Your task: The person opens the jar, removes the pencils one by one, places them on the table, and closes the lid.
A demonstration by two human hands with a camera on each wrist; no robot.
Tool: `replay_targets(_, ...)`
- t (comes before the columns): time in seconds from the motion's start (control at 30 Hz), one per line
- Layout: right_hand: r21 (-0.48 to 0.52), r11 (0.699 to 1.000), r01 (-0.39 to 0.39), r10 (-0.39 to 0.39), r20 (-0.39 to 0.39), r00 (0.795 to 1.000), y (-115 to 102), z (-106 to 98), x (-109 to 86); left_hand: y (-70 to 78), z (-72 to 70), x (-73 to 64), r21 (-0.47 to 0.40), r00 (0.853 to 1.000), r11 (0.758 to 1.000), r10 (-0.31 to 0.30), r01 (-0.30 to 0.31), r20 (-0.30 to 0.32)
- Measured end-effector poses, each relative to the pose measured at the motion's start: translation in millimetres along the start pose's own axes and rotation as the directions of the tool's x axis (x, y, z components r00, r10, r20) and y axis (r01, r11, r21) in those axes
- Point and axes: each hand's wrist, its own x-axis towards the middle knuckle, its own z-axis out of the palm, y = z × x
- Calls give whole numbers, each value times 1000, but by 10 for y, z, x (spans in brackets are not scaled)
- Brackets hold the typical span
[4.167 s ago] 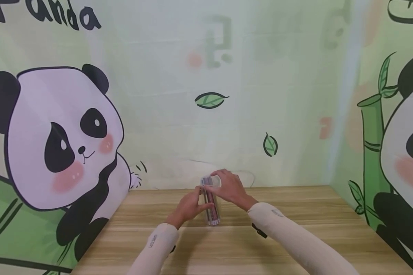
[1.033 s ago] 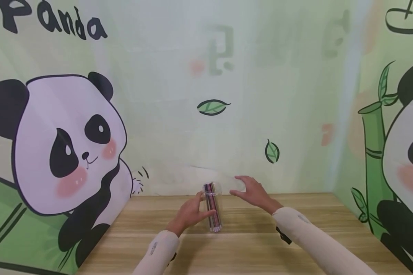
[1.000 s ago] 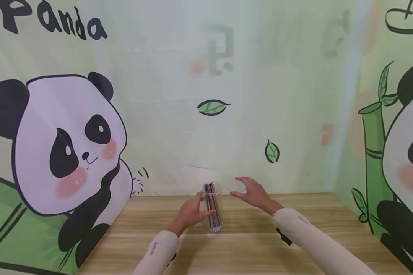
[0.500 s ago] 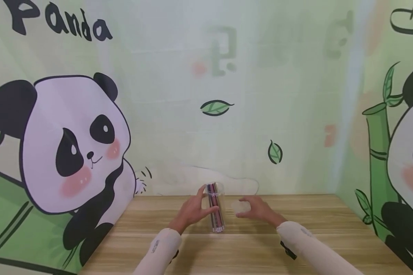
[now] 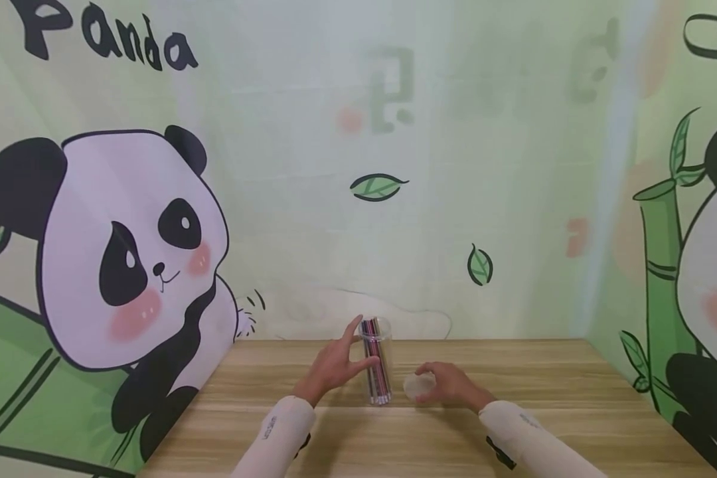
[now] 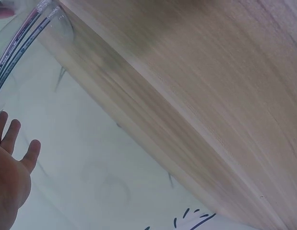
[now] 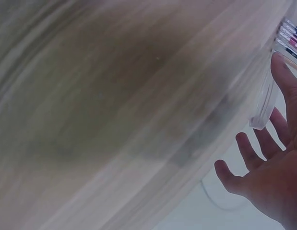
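Note:
A clear cylindrical container (image 5: 386, 372) with slim printed pens (image 5: 375, 372) inside stands upright on the wooden table; its top is uncovered. My left hand (image 5: 332, 365) holds it from the left, thumb across its front and index finger up by the rim. In the left wrist view, pens (image 6: 18, 48) show at the upper left, above the spread outer fingers of that hand (image 6: 9, 177). To the container's right, my right hand (image 5: 451, 383) holds a round clear lid (image 5: 417, 386) by its edge, low over the table. The right wrist view shows the lid (image 7: 263, 108) edge-on between thumb and fingers.
The wood-grain table (image 5: 502, 372) meets a pale green cloth backdrop (image 5: 311, 252) behind the container. Pandas, leaves and bamboo are printed on the cloth at both sides. A thin line curves across the backdrop low behind the container.
My right hand has taken the lid from the container's top, off to the right and then down close to the table. The left hand stays at the container, its index finger now straighter.

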Motion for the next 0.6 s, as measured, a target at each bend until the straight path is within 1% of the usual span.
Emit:
replay_targets(0.1,-18,998,55,-55,2,998,25,23,-28,-12,6,7,2,1000,1000,9,-9,-9)
replay_targets(0.2,-34,996,81,-81,7,997,50,50,-49,-27,16,8,1,1000,1000,18,-18,-19)
replay_targets(0.4,-20,998,57,-57,11,998,128,101,-51,-1,-5,12,0,999,1000,27,-27,-17)
replay_targets(0.6,-13,1000,28,-28,13,1000,121,116,-76,17,-8,-1,-22,1000,1000,17,-18,-13)
